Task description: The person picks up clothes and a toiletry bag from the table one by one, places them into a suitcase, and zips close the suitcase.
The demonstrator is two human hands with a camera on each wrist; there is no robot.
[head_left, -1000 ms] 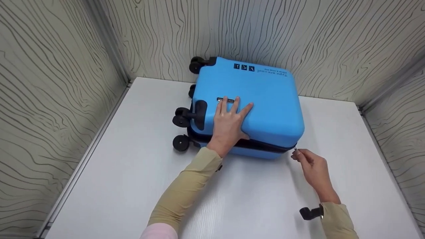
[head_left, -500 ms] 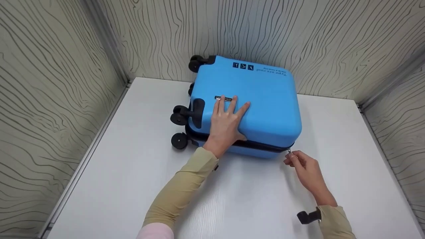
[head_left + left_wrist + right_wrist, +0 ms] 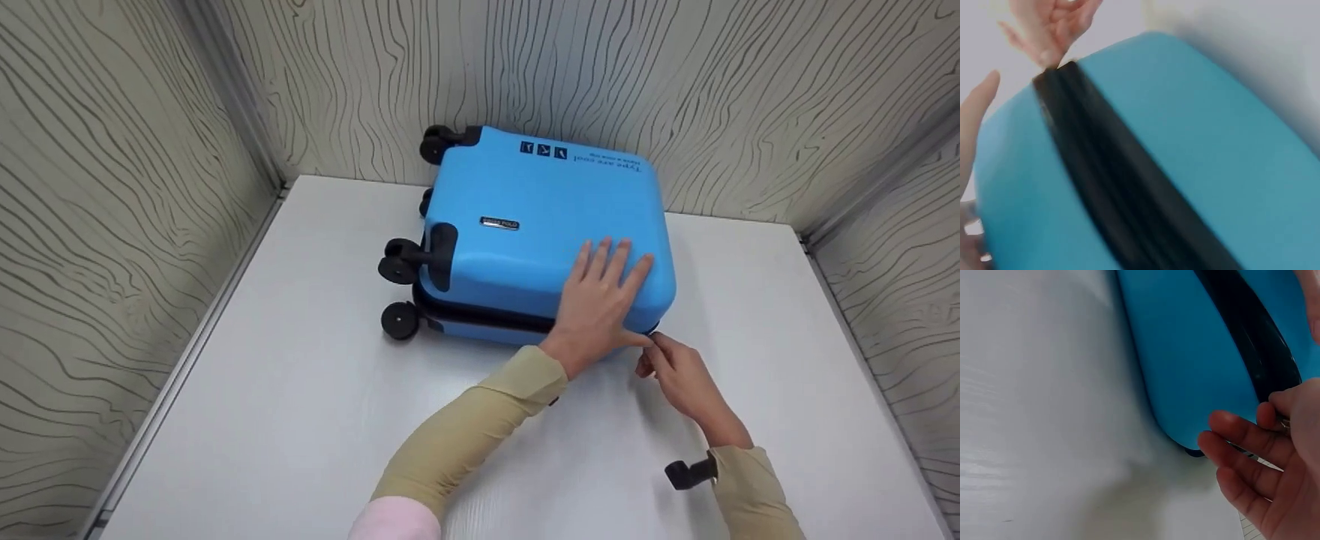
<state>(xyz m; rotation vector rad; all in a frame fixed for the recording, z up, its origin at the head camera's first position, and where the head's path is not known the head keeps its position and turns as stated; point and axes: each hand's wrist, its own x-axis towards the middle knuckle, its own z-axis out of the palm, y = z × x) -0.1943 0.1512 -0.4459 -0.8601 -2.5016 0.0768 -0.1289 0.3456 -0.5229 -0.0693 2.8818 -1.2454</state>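
Note:
A light blue hard-shell suitcase (image 3: 540,195) lies flat, its black wheels (image 3: 400,261) toward the left. Along its near side runs a black zipper band (image 3: 1100,146), with a dark gap showing toward the wheel end. My left hand (image 3: 596,304) rests spread on the upper shell near the right front corner, thumb down over the side. At that corner my right hand (image 3: 686,379) pinches the zipper pull (image 3: 1284,423) between thumb and index finger. A bit of metal shows there in the right wrist view, while the other fingers are loosely bent.
The suitcase is on a white table (image 3: 262,405), close to the wood-grain patterned back panel (image 3: 360,90). Similar panels stand at left and right. A black wrist-worn device (image 3: 690,472) sticks out from the right sleeve.
My left hand has slid right along the shell, from near the nameplate to the right front corner. My right hand has moved slightly left around the corner with the zipper pull.

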